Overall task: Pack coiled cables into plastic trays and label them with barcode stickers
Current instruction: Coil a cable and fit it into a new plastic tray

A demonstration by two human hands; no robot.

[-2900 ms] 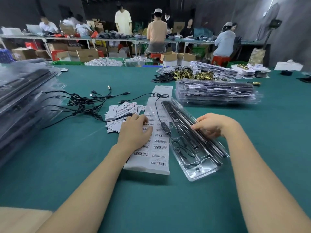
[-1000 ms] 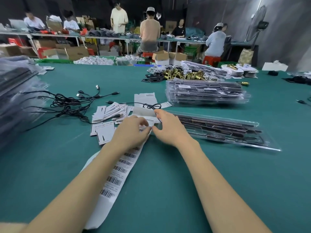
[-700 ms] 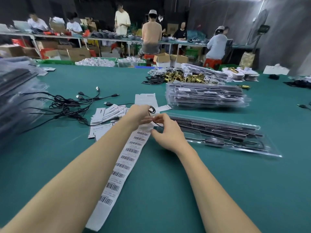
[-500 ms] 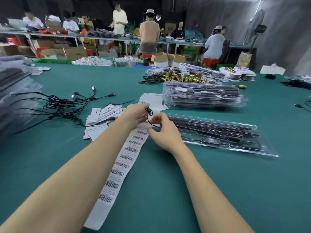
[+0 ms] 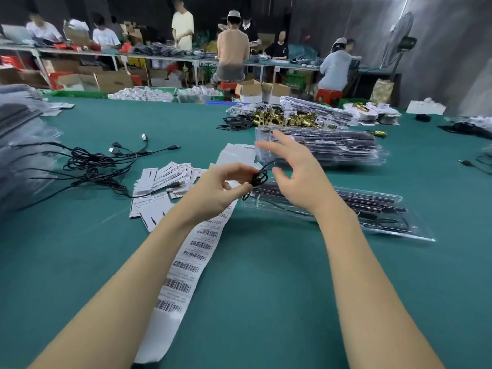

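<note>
My left hand (image 5: pixel 216 187) pinches a small coil of thin black cable (image 5: pixel 258 178) above the table. My right hand (image 5: pixel 295 172) is raised just right of the coil, blurred, fingers spread and holding nothing. The cable trails down into a clear plastic tray (image 5: pixel 354 209) that lies flat to the right with dark parts inside. A long white strip of barcode stickers (image 5: pixel 186 265) runs under my left forearm toward me.
A stack of filled clear trays (image 5: pixel 324 149) sits behind my right hand. Loose black cables (image 5: pixel 87 166) and white paper cards (image 5: pixel 162 182) lie to the left. Brass parts (image 5: pixel 287 119) are farther back. Several people work at far tables.
Both hands have lifted off the sticker strip. The left now holds the cable coil higher, and the right has let go, opened and swung up to the right.
</note>
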